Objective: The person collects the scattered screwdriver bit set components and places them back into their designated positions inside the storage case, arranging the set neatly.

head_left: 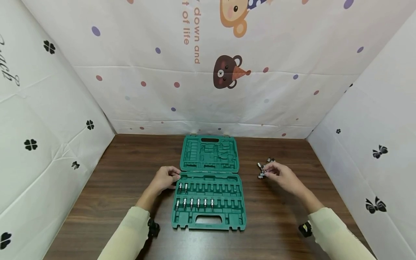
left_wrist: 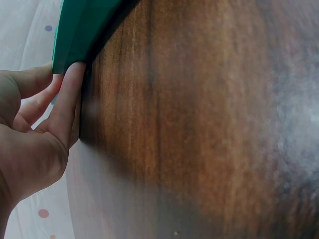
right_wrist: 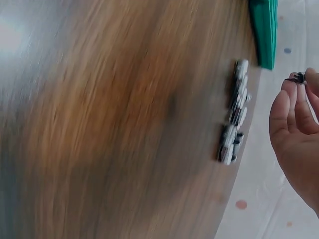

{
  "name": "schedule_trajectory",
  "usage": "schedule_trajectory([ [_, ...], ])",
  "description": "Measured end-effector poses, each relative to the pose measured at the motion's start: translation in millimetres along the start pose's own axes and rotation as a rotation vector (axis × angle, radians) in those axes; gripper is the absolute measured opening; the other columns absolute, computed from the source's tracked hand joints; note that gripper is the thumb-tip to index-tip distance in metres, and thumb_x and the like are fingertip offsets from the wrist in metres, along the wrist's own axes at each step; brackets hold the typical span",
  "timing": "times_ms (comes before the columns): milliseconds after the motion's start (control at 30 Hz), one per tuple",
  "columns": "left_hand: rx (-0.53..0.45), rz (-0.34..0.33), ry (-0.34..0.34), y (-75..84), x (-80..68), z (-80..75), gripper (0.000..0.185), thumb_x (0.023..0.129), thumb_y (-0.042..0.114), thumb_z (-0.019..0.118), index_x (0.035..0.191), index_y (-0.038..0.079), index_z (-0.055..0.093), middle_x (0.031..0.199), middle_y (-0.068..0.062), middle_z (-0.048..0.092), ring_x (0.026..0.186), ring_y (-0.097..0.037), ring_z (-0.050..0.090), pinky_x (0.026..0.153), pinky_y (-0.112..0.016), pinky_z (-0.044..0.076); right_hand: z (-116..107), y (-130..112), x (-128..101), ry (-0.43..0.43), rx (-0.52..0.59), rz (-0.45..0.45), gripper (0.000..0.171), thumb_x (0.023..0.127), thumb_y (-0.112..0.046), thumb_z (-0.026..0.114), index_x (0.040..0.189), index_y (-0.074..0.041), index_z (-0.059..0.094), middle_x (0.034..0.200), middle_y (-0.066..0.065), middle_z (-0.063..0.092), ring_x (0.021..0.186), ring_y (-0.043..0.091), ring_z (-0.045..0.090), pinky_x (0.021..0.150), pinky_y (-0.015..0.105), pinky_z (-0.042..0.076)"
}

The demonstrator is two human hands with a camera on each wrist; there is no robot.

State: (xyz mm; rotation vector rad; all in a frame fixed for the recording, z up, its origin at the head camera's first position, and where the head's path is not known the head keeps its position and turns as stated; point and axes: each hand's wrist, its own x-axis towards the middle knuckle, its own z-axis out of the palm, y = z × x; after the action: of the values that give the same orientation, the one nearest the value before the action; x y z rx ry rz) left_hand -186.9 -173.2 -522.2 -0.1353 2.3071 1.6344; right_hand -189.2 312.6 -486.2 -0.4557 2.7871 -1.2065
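Observation:
An open green tool case [head_left: 176,216] lies in the middle of the wooden table, its empty lid [head_left: 209,153] folded back. Several silver bit sockets [head_left: 195,203] stand in two rows in the left part of the lower tray. My left hand [head_left: 174,177] rests at the tray's left edge by the hinge; the left wrist view shows its fingers [left_wrist: 67,99] lying straight against the green case [left_wrist: 79,25]. Right of the case is a small pile of loose bit sockets [head_left: 261,167] [right_wrist: 234,119]. My right hand [head_left: 268,173] hovers over it and pinches one small dark bit [right_wrist: 298,77] at its fingertips.
White printed cloth walls [head_left: 227,90] close in the table at the back and on both sides. Bare wood [head_left: 123,180] stretches left of the case and in front of the pile. Black camera mounts [head_left: 153,228] [head_left: 304,229] sit on both wrists.

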Motion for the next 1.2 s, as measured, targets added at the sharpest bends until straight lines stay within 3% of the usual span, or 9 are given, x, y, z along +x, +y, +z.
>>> schedule_trajectory([
  [133, -0.001, -0.001, 0.0, -0.2, -0.1, 0.1, 0.018, 0.102, 0.001, 0.061, 0.118, -0.001, 0.068, 0.105, -0.016, 0.063, 0.089, -0.022, 0.065, 0.071, -0.038, 0.065, 6.6, -7.8, 1.2, -0.032, 0.077, -0.004, 0.017, 0.101, -0.011, 0.067, 0.114, -0.001, 0.068, 0.105, 0.012, 0.07, 0.091, 0.007, 0.063, 0.073, 0.026, 0.057],
  [333, 0.009, 0.0, -0.004, -0.3, -1.7, -0.4, 0.018, 0.103, 0.002, 0.061, 0.119, -0.001, 0.068, 0.106, -0.017, 0.064, 0.089, -0.022, 0.066, 0.072, -0.039, 0.065, 15.5, -17.8, 4.3, -0.116, 0.218, 0.011, 0.021, 0.102, -0.01, 0.066, 0.119, 0.003, 0.065, 0.111, 0.017, 0.069, 0.093, 0.01, 0.068, 0.081, 0.043, 0.062],
  [500, 0.013, -0.004, -0.002, 0.7, -2.8, -0.8, 0.019, 0.103, 0.002, 0.061, 0.119, -0.001, 0.068, 0.106, -0.017, 0.064, 0.09, -0.023, 0.066, 0.072, -0.039, 0.065, 23.9, -28.8, 7.5, -0.185, 0.298, -0.003, 0.021, 0.102, -0.01, 0.066, 0.119, 0.002, 0.064, 0.115, 0.025, 0.068, 0.094, 0.011, 0.069, 0.084, 0.045, 0.062],
  [700, 0.006, -0.004, 0.0, 1.5, -3.2, -0.6, 0.019, 0.102, 0.0, 0.061, 0.119, -0.002, 0.068, 0.105, -0.016, 0.063, 0.089, -0.022, 0.066, 0.071, -0.038, 0.064, 34.4, -45.9, 8.2, -0.256, 0.315, -0.01, 0.023, 0.102, -0.012, 0.067, 0.12, 0.002, 0.064, 0.116, 0.023, 0.068, 0.097, 0.011, 0.069, 0.086, 0.046, 0.061],
  [1000, 0.006, 0.002, -0.009, 3.5, -2.4, -0.9, 0.018, 0.102, 0.0, 0.06, 0.118, -0.003, 0.068, 0.104, -0.016, 0.063, 0.088, -0.023, 0.065, 0.07, -0.038, 0.065, 51.2, -65.3, 8.5, -0.331, 0.372, -0.036, 0.019, 0.101, -0.01, 0.068, 0.116, 0.001, 0.065, 0.109, 0.021, 0.07, 0.101, 0.034, 0.071, 0.087, 0.05, 0.061],
  [1200, 0.01, 0.001, -0.013, 2.2, -0.6, -1.1, 0.018, 0.102, 0.001, 0.061, 0.118, -0.002, 0.068, 0.105, -0.016, 0.063, 0.09, -0.023, 0.065, 0.071, -0.039, 0.065, 62.0, -74.0, 10.7, -0.365, 0.381, -0.056, 0.017, 0.098, -0.008, 0.071, 0.113, 0.001, 0.067, 0.108, 0.017, 0.071, 0.099, 0.026, 0.073, 0.087, 0.046, 0.062],
])
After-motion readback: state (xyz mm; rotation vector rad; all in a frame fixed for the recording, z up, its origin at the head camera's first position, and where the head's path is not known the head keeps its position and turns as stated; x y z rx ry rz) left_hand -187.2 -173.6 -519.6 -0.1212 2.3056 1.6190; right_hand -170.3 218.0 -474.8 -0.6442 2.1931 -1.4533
